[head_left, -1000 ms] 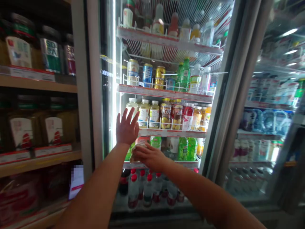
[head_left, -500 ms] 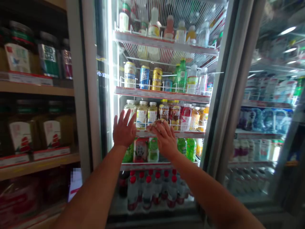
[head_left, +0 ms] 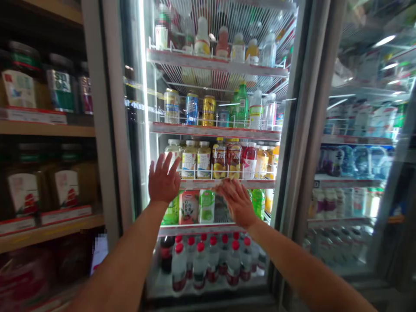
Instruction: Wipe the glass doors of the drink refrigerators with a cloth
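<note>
My left hand (head_left: 163, 181) is raised with its fingers spread and holds nothing. It hovers in front of the left end of the third shelf (head_left: 227, 183) in an open drinks cooler, near pale yellow-capped bottles (head_left: 189, 159). My right hand (head_left: 237, 201) is flat with fingers stretched out and slightly blurred. It is empty, just below that shelf's front edge and in front of the green bottles (head_left: 258, 201). Between my hands stand a red-labelled carton drink (head_left: 188, 207) and a light green bottle (head_left: 207, 206).
The cooler's glass door (head_left: 305, 130) stands swung out to the right, with a second cooler (head_left: 357, 164) behind it. Red-capped bottles (head_left: 208, 260) fill the bottom shelf, and cans (head_left: 191, 108) sit higher up. Wooden shelves with jars (head_left: 58, 186) are on the left.
My right hand left the red-labelled drink on the lower shelf, rose to the shelf edge, then drew back to the right and opened. My left hand stayed raised and spread.
</note>
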Demonstrator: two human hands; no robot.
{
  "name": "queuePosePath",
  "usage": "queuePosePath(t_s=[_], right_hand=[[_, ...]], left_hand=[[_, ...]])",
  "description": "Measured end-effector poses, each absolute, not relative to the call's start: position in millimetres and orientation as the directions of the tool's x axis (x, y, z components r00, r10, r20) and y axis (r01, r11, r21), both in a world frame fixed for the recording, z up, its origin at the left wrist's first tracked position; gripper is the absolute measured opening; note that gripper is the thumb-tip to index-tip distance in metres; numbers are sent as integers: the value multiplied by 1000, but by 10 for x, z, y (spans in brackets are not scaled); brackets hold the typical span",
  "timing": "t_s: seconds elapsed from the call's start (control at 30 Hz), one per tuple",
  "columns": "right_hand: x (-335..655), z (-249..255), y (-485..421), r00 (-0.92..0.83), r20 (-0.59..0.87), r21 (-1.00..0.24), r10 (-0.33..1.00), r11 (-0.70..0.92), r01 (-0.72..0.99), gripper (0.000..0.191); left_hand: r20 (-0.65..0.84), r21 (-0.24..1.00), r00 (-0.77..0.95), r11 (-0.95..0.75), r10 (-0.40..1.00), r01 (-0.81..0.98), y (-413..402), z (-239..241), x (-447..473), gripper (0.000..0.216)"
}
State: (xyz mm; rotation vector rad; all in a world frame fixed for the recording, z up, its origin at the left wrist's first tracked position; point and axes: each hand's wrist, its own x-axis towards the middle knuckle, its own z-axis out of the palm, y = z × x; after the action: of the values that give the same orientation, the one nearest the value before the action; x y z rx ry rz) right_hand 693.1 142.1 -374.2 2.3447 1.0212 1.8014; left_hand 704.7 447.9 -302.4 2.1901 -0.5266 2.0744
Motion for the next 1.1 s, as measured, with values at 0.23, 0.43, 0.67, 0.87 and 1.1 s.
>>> queuePosePath(t_s=[0.23, 0.43, 0.67, 0.87, 1.1], right_hand=[[6920, -3598, 1028, 122, 774, 507, 621, -724, 469, 61], [6977, -4023, 803, 101, 948, 249, 303, -899, 360, 66], [6987, -3878, 502, 115, 897, 378, 426, -877, 295, 61], [7046, -4065, 618, -2, 996, 87, 91, -947, 310, 69], [7101, -4072, 506, 9, 988, 149, 157, -957, 250, 67]], left_hand=[[978, -201, 5, -950, -208, -238, 4471, -3020, 7042, 63], [979, -193, 11, -947, -202, -256, 4469, -3018, 7045, 66], [983, -164, 39, -946, -182, -280, 4457, -3013, 7022, 64], [984, -150, 45, -940, -171, -306, 4455, -3024, 7017, 63], [980, -184, 24, -949, -196, -257, 4463, -3024, 7018, 63]])
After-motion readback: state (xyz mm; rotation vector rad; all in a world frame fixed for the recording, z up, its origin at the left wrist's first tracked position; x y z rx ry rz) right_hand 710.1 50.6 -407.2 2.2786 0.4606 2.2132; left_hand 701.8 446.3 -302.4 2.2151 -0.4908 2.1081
